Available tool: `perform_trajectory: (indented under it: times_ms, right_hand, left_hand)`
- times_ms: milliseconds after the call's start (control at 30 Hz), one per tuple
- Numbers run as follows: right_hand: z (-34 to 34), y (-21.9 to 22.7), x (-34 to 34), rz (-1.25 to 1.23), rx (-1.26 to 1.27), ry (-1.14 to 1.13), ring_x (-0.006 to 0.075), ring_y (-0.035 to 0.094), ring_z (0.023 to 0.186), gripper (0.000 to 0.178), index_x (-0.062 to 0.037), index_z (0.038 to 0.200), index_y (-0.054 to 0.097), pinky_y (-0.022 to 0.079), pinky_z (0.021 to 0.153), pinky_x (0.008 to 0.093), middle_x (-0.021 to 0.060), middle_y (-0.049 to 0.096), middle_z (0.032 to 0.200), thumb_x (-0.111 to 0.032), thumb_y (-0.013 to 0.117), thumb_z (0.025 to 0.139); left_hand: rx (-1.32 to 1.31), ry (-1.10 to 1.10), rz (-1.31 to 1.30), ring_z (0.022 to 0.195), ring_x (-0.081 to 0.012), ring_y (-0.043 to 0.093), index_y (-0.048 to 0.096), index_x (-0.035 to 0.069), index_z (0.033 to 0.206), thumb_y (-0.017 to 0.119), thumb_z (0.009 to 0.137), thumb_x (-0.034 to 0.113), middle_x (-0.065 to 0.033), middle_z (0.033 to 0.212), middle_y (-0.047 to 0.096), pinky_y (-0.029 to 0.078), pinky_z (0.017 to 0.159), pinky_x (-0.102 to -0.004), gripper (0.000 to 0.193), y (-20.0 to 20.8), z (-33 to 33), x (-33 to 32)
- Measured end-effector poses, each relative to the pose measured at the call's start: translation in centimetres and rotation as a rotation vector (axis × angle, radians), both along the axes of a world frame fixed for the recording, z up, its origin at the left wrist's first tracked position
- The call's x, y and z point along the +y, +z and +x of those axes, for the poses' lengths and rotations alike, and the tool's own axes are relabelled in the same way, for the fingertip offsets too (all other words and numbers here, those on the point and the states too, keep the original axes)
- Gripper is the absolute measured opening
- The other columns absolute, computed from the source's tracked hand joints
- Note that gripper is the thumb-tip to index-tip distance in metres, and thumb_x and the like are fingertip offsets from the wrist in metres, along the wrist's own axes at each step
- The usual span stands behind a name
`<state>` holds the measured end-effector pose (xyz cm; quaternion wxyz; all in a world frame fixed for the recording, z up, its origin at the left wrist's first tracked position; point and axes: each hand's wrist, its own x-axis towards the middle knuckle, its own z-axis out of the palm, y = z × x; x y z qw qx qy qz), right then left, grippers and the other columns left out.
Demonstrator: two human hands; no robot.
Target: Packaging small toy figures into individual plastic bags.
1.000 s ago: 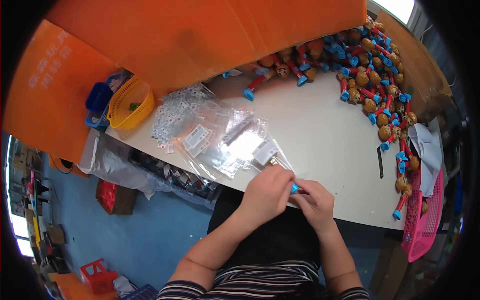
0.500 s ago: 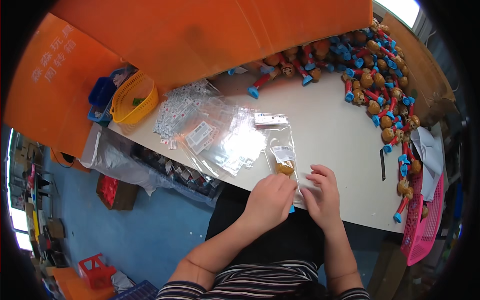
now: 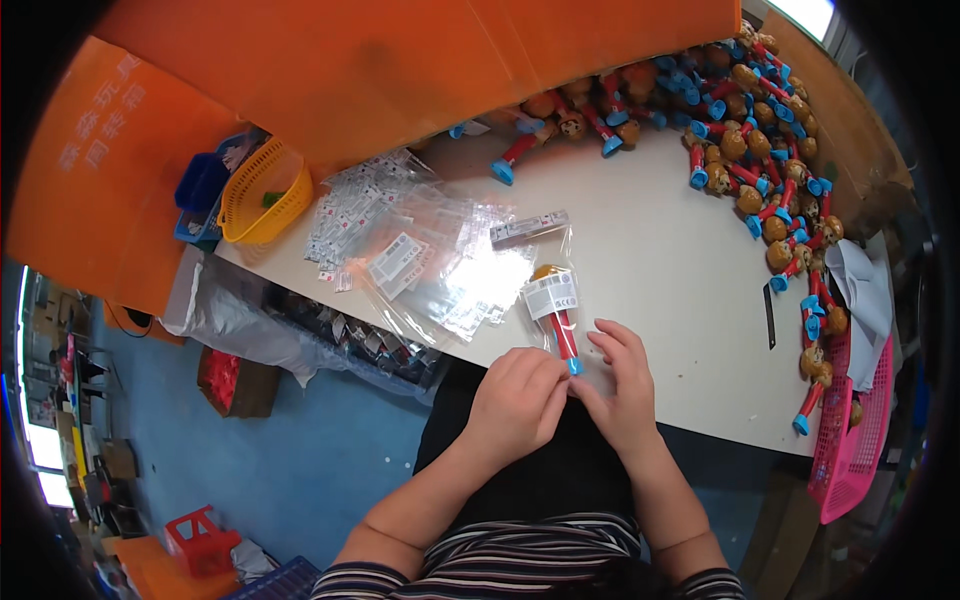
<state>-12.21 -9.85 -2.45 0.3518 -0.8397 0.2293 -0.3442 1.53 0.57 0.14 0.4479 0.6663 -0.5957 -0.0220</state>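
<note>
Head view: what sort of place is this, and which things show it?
Probably a toy-packing workshop: heaped, near-identical toys, a spread of clear bags and one bagged toy.

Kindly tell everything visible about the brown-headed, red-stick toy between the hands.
The slim, plastic-looking toy has a rounded golden-brown head, red stick and blue end. It sits in a clear plastic bag near the front edge of the white table, head pointing away and slightly left. A white paper-like label partly covers it. The left hand's grip is at the blue end, the right hand's grip close beside; contact is unclear.
</note>
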Motion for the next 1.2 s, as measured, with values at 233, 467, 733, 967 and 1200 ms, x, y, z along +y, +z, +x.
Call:
perform_trajectory:
  times_ms: [233,467,733,967,1200]
  right_hand:
    - [1.9,1.0,-0.5,-0.122,0.057,-0.032,0.0338,0.061,0.106,0.05,-0.0032,0.118,0.058,0.052,0.086,0.038,0.0156,0.059,0.122,-0.006,0.078,0.073]
    - [1.4,2.0,-0.7,-0.156,0.132,-0.038,0.0328,0.063,0.1,0.042,-0.0034,0.113,0.061,0.053,0.082,0.0374,0.0144,0.059,0.122,-0.006,0.077,0.075]
    - [2.1,1.2,-0.9,-0.058,0.049,-0.095,0.0315,0.064,0.092,0.041,-0.0012,0.117,0.059,0.055,0.075,0.0351,0.0168,0.058,0.122,-0.001,0.072,0.078]
    - [0.4,1.7,-0.2,0.197,0.081,-0.163,0.0147,0.062,0.079,0.04,0.0013,0.121,0.057,0.054,0.064,0.0247,0.0141,0.061,0.115,0.003,0.069,0.083]
    - [-2.7,2.4,-2.0,0.943,-0.005,-0.145,0.0122,0.068,0.075,0.028,0.0044,0.12,0.055,0.056,0.066,0.0227,0.0113,0.07,0.087,0.0,0.059,0.093]
  left_hand:
    - [-0.056,-0.001,-0.003,0.078,-0.0302,0.059,0.06,0.003,0.09,0.069,0.074,0.0,-0.0111,0.084,0.06,0.048,0.071,-0.0389,0.018,0.2,-0.2,0.0]
    - [0.001,0.047,-0.011,0.083,-0.032,0.058,0.059,0.002,0.09,0.069,0.075,0.0,-0.0123,0.09,0.059,0.047,0.074,-0.0406,0.018,0.2,0.1,-0.2]
    - [-0.068,-0.062,-0.022,0.086,-0.0328,0.058,0.057,0.002,0.094,0.069,0.075,0.0,-0.0121,0.091,0.058,0.046,0.076,-0.0412,0.022,-0.7,-0.5,-1.2]
    - [-0.052,-0.006,0.002,0.084,-0.0315,0.059,0.058,0.003,0.091,0.072,0.073,0.001,-0.0114,0.092,0.059,0.047,0.074,-0.0413,0.022,-1.2,0.1,-0.6]
    - [-0.114,-0.082,-0.133,0.085,-0.0271,0.06,0.066,0.004,0.096,0.075,0.073,0.005,-0.0076,0.089,0.059,0.047,0.074,-0.0388,0.025,-1.0,-2.0,-1.5]
